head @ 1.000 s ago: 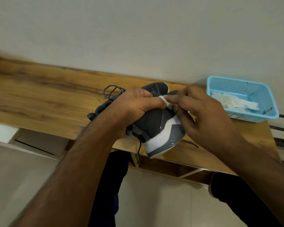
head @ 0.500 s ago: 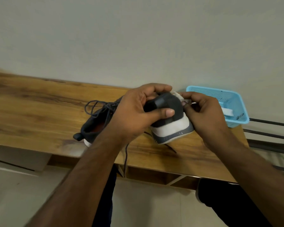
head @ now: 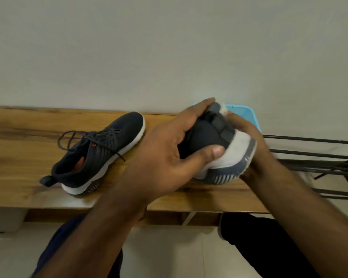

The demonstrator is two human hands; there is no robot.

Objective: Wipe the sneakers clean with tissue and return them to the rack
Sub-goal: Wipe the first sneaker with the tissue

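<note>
The left hand (head: 165, 155) grasps a dark sneaker (head: 219, 149) raised above the right part of the wooden table (head: 18, 149), thumb curled across its side and fingers over its top, sole tilted toward the right. The right hand (head: 247, 141) is wrapped around the shoe's far side; a scrap of white tissue (head: 223, 110) peeks out by its fingertips. The second sneaker (head: 96, 155) lies on the table to the left, laces loose. A blue basket (head: 247, 113) sits behind the hands, and the black metal rack (head: 319, 159) stands at right.
</note>
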